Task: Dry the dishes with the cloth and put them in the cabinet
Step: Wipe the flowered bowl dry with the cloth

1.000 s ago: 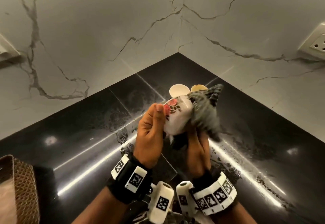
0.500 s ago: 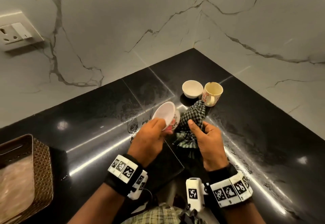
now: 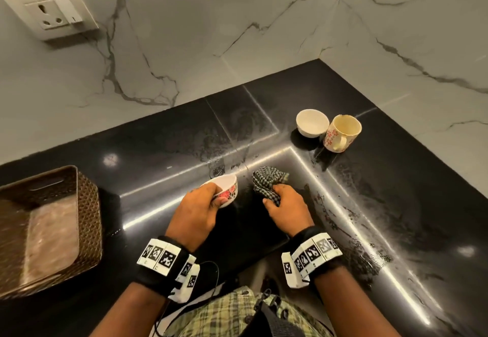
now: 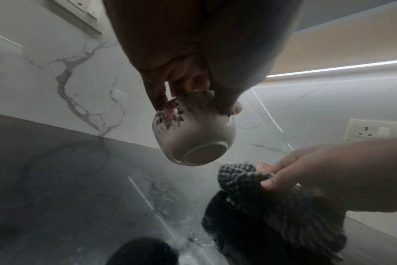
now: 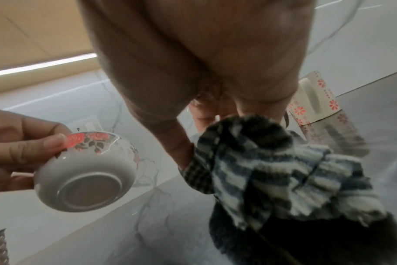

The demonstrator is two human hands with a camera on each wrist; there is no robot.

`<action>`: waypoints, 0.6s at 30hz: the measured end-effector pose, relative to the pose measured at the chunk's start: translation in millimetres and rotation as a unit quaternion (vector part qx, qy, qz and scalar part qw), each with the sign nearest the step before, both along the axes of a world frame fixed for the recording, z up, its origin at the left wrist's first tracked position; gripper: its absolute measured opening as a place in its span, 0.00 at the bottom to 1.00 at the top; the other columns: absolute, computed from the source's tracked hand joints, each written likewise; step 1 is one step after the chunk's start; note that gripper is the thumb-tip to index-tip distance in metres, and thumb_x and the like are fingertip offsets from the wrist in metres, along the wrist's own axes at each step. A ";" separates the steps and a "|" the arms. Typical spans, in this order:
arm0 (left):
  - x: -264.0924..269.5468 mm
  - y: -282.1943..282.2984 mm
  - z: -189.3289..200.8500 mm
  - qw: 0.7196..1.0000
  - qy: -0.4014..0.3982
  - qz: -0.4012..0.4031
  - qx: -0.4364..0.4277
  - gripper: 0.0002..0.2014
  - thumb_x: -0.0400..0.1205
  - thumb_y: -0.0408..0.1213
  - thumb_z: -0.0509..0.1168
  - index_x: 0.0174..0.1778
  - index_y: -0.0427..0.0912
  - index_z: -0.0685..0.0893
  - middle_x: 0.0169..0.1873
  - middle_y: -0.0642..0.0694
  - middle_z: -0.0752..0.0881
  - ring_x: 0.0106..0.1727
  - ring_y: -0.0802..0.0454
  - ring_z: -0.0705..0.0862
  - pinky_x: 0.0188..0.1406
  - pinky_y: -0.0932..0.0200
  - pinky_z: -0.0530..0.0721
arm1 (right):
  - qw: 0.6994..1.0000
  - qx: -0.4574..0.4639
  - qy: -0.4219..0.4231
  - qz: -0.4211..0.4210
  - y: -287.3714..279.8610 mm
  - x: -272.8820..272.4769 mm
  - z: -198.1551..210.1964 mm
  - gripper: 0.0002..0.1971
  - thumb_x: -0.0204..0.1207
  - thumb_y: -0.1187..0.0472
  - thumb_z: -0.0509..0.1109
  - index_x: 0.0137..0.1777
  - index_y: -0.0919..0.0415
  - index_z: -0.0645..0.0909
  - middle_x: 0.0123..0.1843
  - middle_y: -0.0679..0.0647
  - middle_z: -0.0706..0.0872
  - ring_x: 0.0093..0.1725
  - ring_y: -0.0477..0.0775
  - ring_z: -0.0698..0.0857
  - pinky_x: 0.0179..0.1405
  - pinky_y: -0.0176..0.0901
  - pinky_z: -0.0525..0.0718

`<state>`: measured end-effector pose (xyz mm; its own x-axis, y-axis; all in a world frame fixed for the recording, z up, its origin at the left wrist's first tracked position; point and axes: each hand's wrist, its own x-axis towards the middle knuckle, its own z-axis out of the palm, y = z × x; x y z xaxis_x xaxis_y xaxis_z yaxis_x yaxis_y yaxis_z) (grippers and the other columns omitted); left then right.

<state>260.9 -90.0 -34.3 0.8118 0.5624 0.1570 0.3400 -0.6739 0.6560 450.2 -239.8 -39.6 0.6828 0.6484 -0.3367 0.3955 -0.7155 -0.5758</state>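
My left hand (image 3: 208, 199) (image 4: 193, 96) grips a small white bowl with red flowers (image 3: 227, 190) (image 4: 193, 136) (image 5: 86, 172) by its rim, just above the black counter (image 3: 158, 157). My right hand (image 3: 280, 199) (image 5: 215, 114) holds a bunched checked cloth (image 3: 268, 180) (image 4: 272, 197) (image 5: 272, 170) a little to the right of the bowl, apart from it. The cloth hangs down to the counter. Farther back in the corner stand a plain white bowl (image 3: 312, 123) and a cream mug with red flowers (image 3: 342, 133) (image 5: 313, 100).
A brown woven basket (image 3: 50, 231) stands at the counter's left. Marble walls meet in the far corner; a wall socket (image 3: 52, 17) sits at the upper left. Wet smears cover the counter around the dishes and to the right.
The cloth has come off the flowered bowl. Both hands have dropped toward the counter and parted, the bowl to the left, the cloth to the right.
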 end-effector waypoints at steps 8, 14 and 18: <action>-12.6 1.6 -1.9 1.000 0.005 0.009 -0.007 0.08 0.85 0.46 0.63 0.51 0.45 0.81 0.46 0.51 0.88 0.46 0.51 0.83 0.46 0.50 0.83 | 0.988 -0.066 -0.092 0.104 18.6 -4.7 -16.1 0.26 0.88 0.59 0.60 0.85 0.57 0.67 0.89 0.58 0.60 0.86 0.62 0.63 0.84 0.53 0.61; -3.5 0.7 -2.8 1.000 0.000 -0.006 -0.008 0.09 0.85 0.46 0.63 0.52 0.45 0.82 0.47 0.50 0.88 0.47 0.49 0.84 0.48 0.46 0.85 | 0.988 -0.055 -0.086 0.114 15.5 -1.6 -17.1 0.28 0.86 0.56 0.62 0.87 0.55 0.65 0.90 0.57 0.59 0.86 0.61 0.64 0.84 0.54 0.64; 9.7 -3.2 3.4 0.999 -0.020 -0.027 -0.010 0.10 0.85 0.46 0.63 0.52 0.44 0.82 0.46 0.51 0.87 0.46 0.51 0.84 0.47 0.48 0.85 | 0.992 -0.047 -0.054 0.108 7.7 3.1 -7.9 0.31 0.84 0.50 0.66 0.87 0.46 0.64 0.90 0.51 0.59 0.85 0.60 0.68 0.82 0.54 0.68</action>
